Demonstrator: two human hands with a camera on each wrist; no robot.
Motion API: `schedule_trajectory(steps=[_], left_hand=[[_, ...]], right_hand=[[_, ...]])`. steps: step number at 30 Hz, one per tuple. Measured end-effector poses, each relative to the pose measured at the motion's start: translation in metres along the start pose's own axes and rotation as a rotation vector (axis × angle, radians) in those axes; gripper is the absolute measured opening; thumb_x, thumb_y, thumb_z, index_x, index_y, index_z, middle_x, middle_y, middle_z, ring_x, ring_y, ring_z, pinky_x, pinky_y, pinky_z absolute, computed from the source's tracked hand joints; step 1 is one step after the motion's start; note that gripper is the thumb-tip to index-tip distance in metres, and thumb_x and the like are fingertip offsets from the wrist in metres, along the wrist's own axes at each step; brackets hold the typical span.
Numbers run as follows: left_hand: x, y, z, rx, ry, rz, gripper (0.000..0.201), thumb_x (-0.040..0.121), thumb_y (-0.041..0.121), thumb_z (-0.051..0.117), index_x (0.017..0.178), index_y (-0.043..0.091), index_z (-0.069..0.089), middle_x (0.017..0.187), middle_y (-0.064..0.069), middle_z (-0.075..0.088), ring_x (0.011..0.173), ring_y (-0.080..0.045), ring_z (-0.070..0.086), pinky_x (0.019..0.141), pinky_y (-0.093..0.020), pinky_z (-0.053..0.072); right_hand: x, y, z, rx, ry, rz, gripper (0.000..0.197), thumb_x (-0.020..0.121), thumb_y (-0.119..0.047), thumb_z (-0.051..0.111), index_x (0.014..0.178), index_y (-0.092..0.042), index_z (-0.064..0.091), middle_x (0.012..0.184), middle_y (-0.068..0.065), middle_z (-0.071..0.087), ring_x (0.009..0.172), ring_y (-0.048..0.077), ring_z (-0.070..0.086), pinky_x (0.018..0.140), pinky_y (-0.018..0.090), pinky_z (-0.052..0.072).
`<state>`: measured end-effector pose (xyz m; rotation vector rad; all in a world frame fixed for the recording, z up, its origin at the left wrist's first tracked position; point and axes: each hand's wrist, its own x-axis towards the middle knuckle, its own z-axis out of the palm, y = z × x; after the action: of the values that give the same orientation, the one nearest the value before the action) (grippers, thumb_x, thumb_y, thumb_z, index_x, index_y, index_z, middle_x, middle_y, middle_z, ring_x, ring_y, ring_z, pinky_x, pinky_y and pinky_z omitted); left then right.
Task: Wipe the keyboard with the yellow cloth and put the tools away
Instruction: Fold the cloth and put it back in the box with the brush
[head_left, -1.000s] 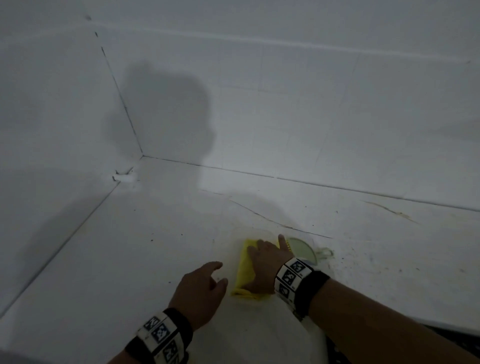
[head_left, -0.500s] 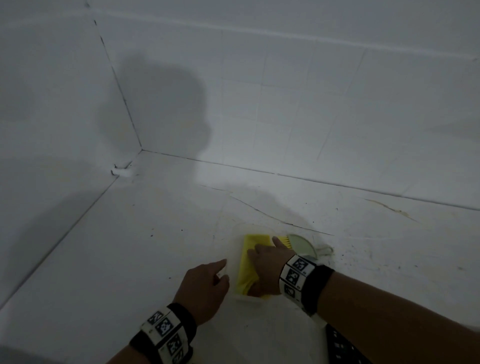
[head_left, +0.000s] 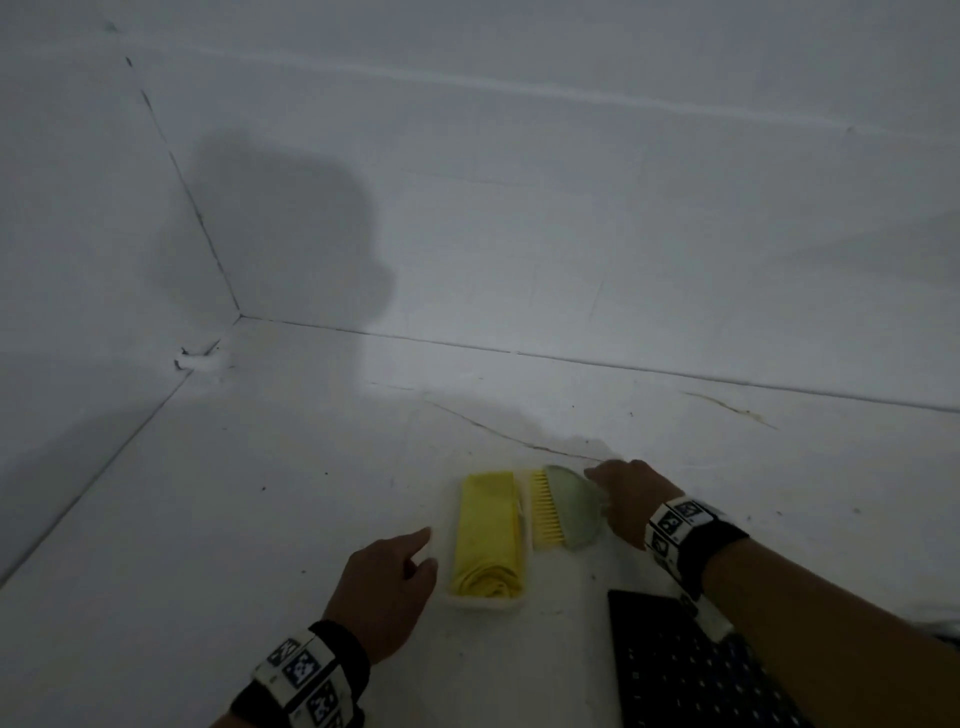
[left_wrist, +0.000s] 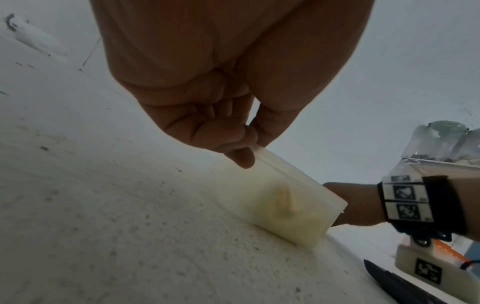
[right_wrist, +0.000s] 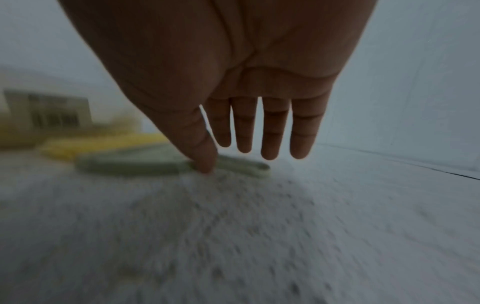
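The yellow cloth (head_left: 488, 530) lies folded inside a translucent white box (head_left: 485, 605) on the white table. My left hand (head_left: 428, 548) is at the box's left side; in the left wrist view its curled fingers (left_wrist: 233, 139) and thumb pinch the rim of the box (left_wrist: 293, 205). To the right of the box lies a brush (head_left: 569, 512) with yellow bristles and a pale green body. My right hand (head_left: 597, 488) hovers flat at its right side, fingers straight, its thumb touching the handle of the brush (right_wrist: 145, 163). The black keyboard (head_left: 675, 670) sits at the lower right.
White walls meet in a corner at the back left (head_left: 239, 314), with a small white lump (head_left: 200, 361) at their foot. The table surface (head_left: 260, 493) is speckled with dark crumbs and has a thin crack running behind the brush.
My right hand lifted off the cloth in the box and moved right to the brush. The left hand stayed at the box's left side. The keyboard came into view.
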<state>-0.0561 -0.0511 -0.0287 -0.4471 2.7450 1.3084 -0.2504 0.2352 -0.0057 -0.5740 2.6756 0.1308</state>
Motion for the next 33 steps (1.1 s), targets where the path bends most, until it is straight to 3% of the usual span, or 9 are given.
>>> schedule_trajectory(steps=[6,13,15,18,22,24,26,29,33], left_hand=[[0.0,0.006,0.004,-0.007,-0.004,-0.029,0.049,0.104,0.037,0.056,0.151,0.027,0.05,0.086,0.01,0.073,0.082,0.0,0.065,0.079,-0.012,0.047],[-0.001,0.007,0.006,-0.042,0.012,-0.053,0.049,0.103,0.038,0.057,0.15,0.028,0.051,0.086,0.01,0.074,0.086,0.001,0.066,0.081,-0.013,0.046],[0.0,0.009,0.006,-0.058,-0.001,-0.051,0.048,0.103,0.039,0.057,0.15,0.028,0.052,0.086,0.01,0.075,0.087,0.001,0.067,0.084,-0.017,0.048],[0.003,0.011,0.008,-0.056,-0.02,-0.049,0.049,0.103,0.039,0.058,0.15,0.026,0.052,0.085,0.007,0.077,0.085,-0.002,0.069,0.091,-0.023,0.051],[0.006,0.007,0.013,-0.097,-0.032,-0.067,0.05,0.101,0.038,0.062,0.149,0.024,0.054,0.084,0.005,0.078,0.074,-0.004,0.067,0.089,-0.031,0.058],[0.006,0.006,0.013,-0.098,-0.038,-0.058,0.051,0.101,0.038,0.062,0.149,0.023,0.054,0.084,0.006,0.078,0.073,-0.004,0.067,0.089,-0.033,0.059],[0.006,0.006,0.013,-0.091,-0.039,-0.043,0.051,0.101,0.038,0.062,0.149,0.023,0.053,0.084,0.006,0.078,0.074,-0.004,0.067,0.089,-0.033,0.059],[0.006,0.006,0.013,-0.095,-0.029,-0.035,0.051,0.101,0.039,0.063,0.149,0.022,0.054,0.083,0.007,0.078,0.07,-0.001,0.067,0.089,-0.03,0.058],[0.006,0.007,0.013,-0.104,-0.03,-0.029,0.051,0.101,0.038,0.063,0.149,0.022,0.053,0.083,0.008,0.078,0.07,0.0,0.066,0.089,-0.031,0.058]], right_hand=[[0.006,0.013,0.015,-0.118,0.021,-0.019,0.028,0.095,-0.022,0.046,0.12,-0.017,0.057,0.124,0.008,0.055,0.117,0.026,0.054,0.096,0.037,0.05],[-0.039,0.033,-0.011,0.117,0.167,0.069,0.023,0.099,-0.032,0.049,0.11,-0.015,0.059,0.112,0.008,0.059,0.101,0.024,0.059,0.082,0.031,0.046],[-0.054,0.013,-0.028,0.247,0.269,0.07,0.027,0.096,-0.037,0.054,0.093,-0.012,0.065,0.095,0.007,0.068,0.088,0.024,0.063,0.074,0.032,0.049],[-0.074,-0.04,-0.042,0.466,0.256,0.056,0.04,0.086,-0.039,0.062,0.065,-0.005,0.068,0.063,0.009,0.071,0.056,0.019,0.066,0.058,0.035,0.057],[-0.079,-0.104,-0.025,0.528,0.231,0.074,0.045,0.076,-0.043,0.06,0.049,-0.009,0.056,0.043,0.001,0.054,0.038,0.017,0.05,0.048,0.033,0.056],[-0.073,-0.122,-0.015,0.505,0.232,0.106,0.037,0.076,-0.046,0.059,0.056,-0.016,0.051,0.048,-0.004,0.043,0.043,0.012,0.042,0.041,0.025,0.042],[-0.07,-0.136,-0.011,0.505,0.238,0.146,0.033,0.076,-0.048,0.058,0.068,-0.017,0.051,0.061,-0.001,0.05,0.056,0.016,0.053,0.044,0.021,0.034],[-0.07,-0.146,-0.009,0.482,0.25,0.18,0.03,0.08,-0.046,0.06,0.08,-0.018,0.051,0.091,0.006,0.067,0.084,0.023,0.067,0.059,0.023,0.044],[-0.071,-0.156,-0.003,0.467,0.237,0.184,0.028,0.082,-0.046,0.06,0.08,-0.02,0.05,0.101,0.006,0.068,0.092,0.024,0.067,0.067,0.026,0.048]])
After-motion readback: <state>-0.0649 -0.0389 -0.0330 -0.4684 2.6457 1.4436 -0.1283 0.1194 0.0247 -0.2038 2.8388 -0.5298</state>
